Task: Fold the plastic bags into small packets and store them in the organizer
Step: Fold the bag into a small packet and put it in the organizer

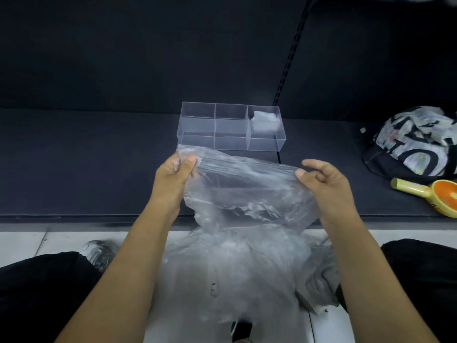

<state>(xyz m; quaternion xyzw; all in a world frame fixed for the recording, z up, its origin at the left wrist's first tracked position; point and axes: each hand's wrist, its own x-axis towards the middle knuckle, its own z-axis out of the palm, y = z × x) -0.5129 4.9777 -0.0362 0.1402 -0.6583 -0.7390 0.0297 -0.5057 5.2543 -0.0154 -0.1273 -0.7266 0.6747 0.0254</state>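
Observation:
I hold a clear plastic bag (244, 191) stretched flat above the front edge of a dark shelf. My left hand (173, 174) pinches its upper left corner. My right hand (324, 179) pinches its upper right edge between thumb and fingers. A clear organizer (197, 127) with several compartments stands on the shelf just behind the bag. One folded plastic packet (265, 121) lies in its back right compartment. A heap of more clear bags (237, 268) lies below, between my knees.
The dark shelf (86, 164) runs left and right of the organizer. At the right sit a black-and-white printed bag (415, 144) and a yellow and orange hand fan (435, 194). White floor tiles (37, 243) and my dark trouser legs fill the bottom.

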